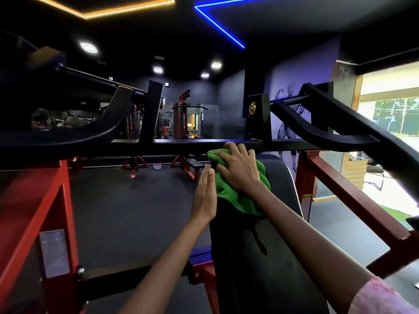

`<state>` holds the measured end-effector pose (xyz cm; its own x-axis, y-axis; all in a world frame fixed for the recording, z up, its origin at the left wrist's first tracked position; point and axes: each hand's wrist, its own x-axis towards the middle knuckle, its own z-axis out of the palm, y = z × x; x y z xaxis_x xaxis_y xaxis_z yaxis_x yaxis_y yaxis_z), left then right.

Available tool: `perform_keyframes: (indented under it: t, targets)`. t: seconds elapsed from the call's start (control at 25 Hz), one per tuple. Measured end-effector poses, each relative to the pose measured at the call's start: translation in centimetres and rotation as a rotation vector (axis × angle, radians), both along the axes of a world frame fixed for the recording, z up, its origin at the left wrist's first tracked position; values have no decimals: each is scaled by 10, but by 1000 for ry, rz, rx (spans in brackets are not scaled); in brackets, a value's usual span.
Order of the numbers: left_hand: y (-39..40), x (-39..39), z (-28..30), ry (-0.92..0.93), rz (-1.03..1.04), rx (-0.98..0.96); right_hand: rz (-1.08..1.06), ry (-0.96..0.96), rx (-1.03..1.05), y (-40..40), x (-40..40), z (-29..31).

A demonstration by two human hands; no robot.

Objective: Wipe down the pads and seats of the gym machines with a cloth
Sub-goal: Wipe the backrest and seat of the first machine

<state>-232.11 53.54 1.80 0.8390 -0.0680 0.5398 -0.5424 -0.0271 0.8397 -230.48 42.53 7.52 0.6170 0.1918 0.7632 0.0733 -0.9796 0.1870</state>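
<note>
Head view: the right hand [238,169] grips a bunched green microfibre cloth [243,191] against the top of the black padded back rest [281,184] — the left hand [205,191], fingers straight and together, presses flat on the pad's left edge, just beside the cloth.

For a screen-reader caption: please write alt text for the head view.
A right hand presses a green cloth on the top of a gym machine's black pad. The left hand, fingers straight, rests against the pad's side, with a red and black frame around.
</note>
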Motion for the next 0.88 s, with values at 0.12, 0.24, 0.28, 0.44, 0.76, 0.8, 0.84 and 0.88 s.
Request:
perform_keyframes:
  t: [0.12,0.24,0.28,0.44,0.76,0.8,0.84,0.88]
  targets:
    - [4,6,16,-100,48,256,-153,47,238,-43,11,16]
    - [-1,19,29,-201,143,502,-212,49,272,-49,14,18]
    - [-8,24,33,-236,175,578,-143,48,207,-46,14,14]
    - [-36,34,37,-388,338,784,-52,116,186,-85,10,13]
    - [-40,37,50,-492,415,852,31,134,183,-100,14,12]
    - [-39,38,54,-486,396,872,-24,139,237,-115,15,14]
    - [-38,38,57,-474,375,900,-95,143,315,-126,15,16]
    - [-36,38,60,-449,349,927,-151,160,372,-129,15,18]
